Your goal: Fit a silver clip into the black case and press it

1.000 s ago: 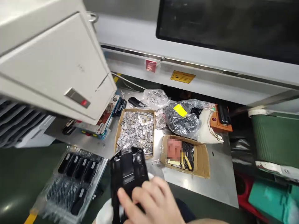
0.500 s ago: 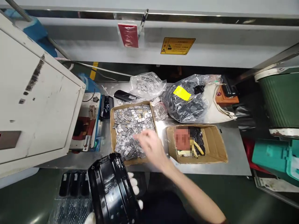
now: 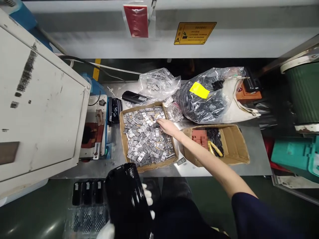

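I see a shallow cardboard box heaped with small silver metal pieces, lying on a steel worktable. My right hand is bare and reaches into the box's far right corner, its fingers stretched out loosely and touching the pieces there; I cannot tell whether one is pinched. The pieces lie directly under and to the left of those fingers, pointing every way, so no single long axis shows. This hand is far nearer the box than the other.

My left hand, in a white glove, is nearer me than the box, below the table edge, wrapped around a glossy black plastic housing that stands roughly upright.

Right of the box sits a second, open carton of dark parts, just under my right forearm. Beyond the box lie a clear bag of silver pieces and a larger bag of dark parts with a yellow label. Left of the box is a small fixture beside a white cabinet. Nothing blocks the fingers.
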A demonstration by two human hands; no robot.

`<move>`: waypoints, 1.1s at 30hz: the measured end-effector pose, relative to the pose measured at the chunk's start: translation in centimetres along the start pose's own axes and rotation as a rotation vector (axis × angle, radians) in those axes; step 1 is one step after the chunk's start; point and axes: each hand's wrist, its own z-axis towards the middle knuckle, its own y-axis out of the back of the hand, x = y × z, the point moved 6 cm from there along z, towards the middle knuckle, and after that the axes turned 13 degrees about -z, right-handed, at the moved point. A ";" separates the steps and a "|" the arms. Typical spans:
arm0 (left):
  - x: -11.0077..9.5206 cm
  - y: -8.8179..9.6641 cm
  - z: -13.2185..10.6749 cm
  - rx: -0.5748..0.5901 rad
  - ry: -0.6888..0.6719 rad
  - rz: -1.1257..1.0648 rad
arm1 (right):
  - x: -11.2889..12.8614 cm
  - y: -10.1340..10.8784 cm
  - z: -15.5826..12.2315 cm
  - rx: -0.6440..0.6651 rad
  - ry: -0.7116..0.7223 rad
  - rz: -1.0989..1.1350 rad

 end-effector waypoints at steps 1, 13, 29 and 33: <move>-0.4 -0.1 0.5 -0.026 -0.028 0.117 | 0.2 0.9 -0.3 -0.009 0.006 0.007; -3.6 -9.0 7.7 -0.021 -0.931 1.962 | 3.3 8.8 -19.7 -0.043 -0.399 0.535; -1.2 -13.9 9.0 0.363 -1.133 2.245 | 0.1 11.0 -25.5 -0.077 -0.547 0.564; -0.6 -14.2 9.8 0.350 -1.176 2.319 | 3.3 10.4 -24.8 -0.171 -0.389 0.208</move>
